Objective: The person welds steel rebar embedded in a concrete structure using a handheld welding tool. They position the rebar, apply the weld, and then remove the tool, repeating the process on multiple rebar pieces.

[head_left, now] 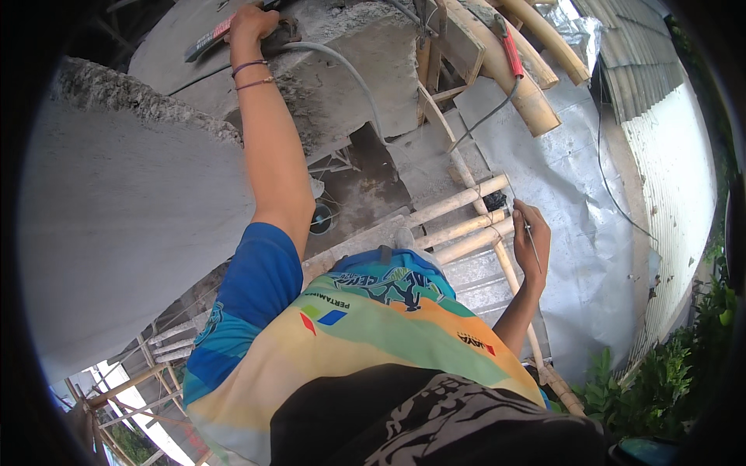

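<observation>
At the top, my left hand reaches out over a concrete ledge, its fingers curled around a long flat dark box with pale and red printing. Beside that hand is a rusty metal piece, its kind unclear. On the right, my right hand is closed on a thin metal rod that sticks out past both sides of the fingers. Above it, a red-handled welding electrode holder rests on a bamboo pole, with a dark cable running down from it.
Bamboo poles jut in at the upper right, and bamboo rungs lie near my right hand. A rough-edged concrete wall fills the left. A grey cable curves over the concrete. Crumpled metal sheet and corrugated roofing lie right.
</observation>
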### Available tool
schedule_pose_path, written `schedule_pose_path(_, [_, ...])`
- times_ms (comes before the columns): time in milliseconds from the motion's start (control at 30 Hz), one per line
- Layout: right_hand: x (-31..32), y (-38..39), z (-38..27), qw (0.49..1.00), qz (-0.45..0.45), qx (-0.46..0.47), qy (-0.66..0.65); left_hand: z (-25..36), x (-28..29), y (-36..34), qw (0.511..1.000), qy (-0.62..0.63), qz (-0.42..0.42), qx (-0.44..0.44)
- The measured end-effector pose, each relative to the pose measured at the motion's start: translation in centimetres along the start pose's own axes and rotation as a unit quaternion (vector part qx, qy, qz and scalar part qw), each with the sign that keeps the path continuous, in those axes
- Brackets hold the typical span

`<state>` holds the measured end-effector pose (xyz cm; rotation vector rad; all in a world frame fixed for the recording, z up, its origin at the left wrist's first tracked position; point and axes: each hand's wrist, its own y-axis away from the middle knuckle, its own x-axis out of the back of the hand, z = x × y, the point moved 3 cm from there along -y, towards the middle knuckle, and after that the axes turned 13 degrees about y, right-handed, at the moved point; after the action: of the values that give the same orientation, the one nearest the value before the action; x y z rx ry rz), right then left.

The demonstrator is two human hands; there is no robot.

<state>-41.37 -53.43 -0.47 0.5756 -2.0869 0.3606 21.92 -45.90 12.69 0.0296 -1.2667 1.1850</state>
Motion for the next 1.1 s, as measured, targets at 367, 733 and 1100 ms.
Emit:
schedule_pose_path(367, [-13.4,-3.6,-5.3,0.957,-0.175,0.231,-0.031,15.9,-0.4,33.9,0.772,0.421,-0.468,-0.085])
schedule_pose_path(733, [-14.5,-17.8,1.2,0.924,-0.354,0.144,0.007,7.9,-1.4,41.0,0.799,0.466,-0.357,0.134])
schedule_pose_path(1100, [-14.9,-47.4,10.2,0.972,0.079,-0.053,0.213,1.6,7.1,50.6,0.818,0.324,-0.352,0.320])
